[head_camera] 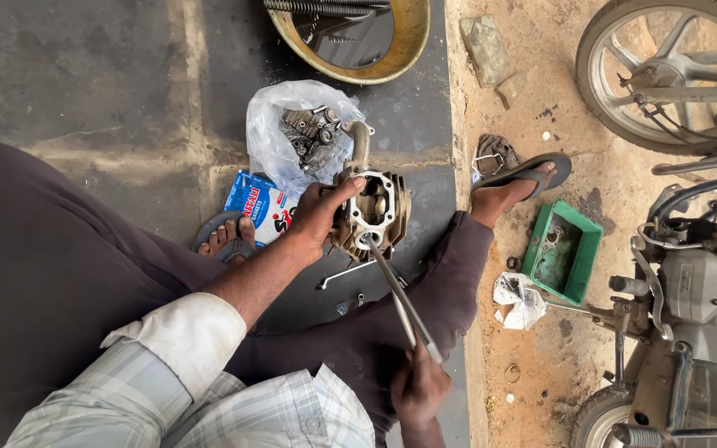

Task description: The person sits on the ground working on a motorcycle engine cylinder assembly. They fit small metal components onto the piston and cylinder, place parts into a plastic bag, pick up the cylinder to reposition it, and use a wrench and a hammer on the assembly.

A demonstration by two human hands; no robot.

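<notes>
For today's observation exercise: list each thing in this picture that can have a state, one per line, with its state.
Left hand: gripping the engine part.
Right hand: closed on the long tool.
Engine part: held upright on the floor.
Long tool: tip on the engine part.
Plastic bag: open, holding metal parts.
Green tray: open, on the dirt.

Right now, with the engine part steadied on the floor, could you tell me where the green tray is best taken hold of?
Grip the green tray by its upturned rim on the long right side, coming from above. It is a shallow open rectangular box lying flat on the dirt, so fingers can probably hook over a wall. That side looks free; the crumpled white rag crowds the lower left corner, and the sandalled foot lies near its top.
</notes>
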